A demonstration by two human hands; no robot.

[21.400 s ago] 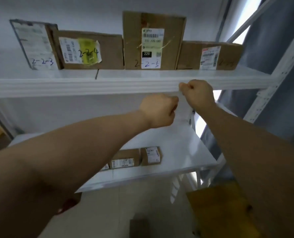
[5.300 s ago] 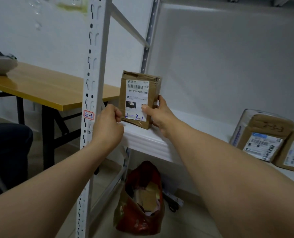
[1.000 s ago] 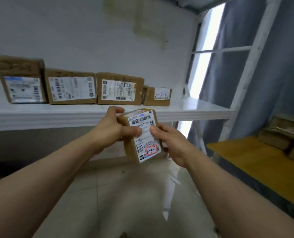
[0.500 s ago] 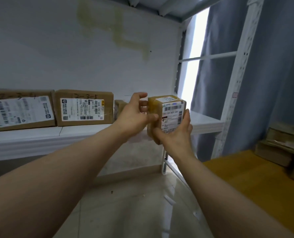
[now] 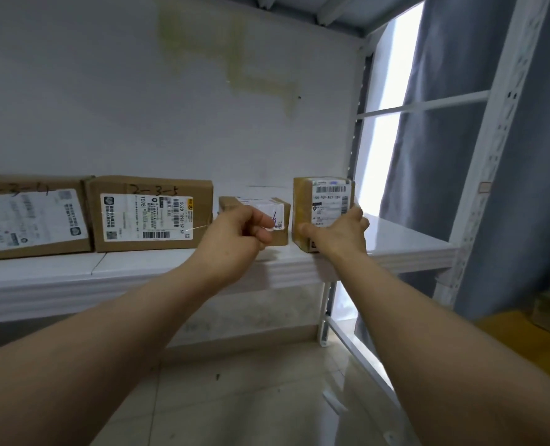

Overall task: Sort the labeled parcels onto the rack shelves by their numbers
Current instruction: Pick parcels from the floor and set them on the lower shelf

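The person's left hand (image 5: 236,235) and right hand (image 5: 339,235) are bare. The left forearm (image 5: 122,323) and right forearm (image 5: 428,317) are bare too, slim at the wrists, broadening toward the elbows.

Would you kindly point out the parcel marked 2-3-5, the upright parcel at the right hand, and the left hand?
parcel marked 2-3-5 (image 5: 145,217), head view, on its white label.
upright parcel (image 5: 330,201), head view, on its barcode label.
left hand (image 5: 235,238), head view, on its back.
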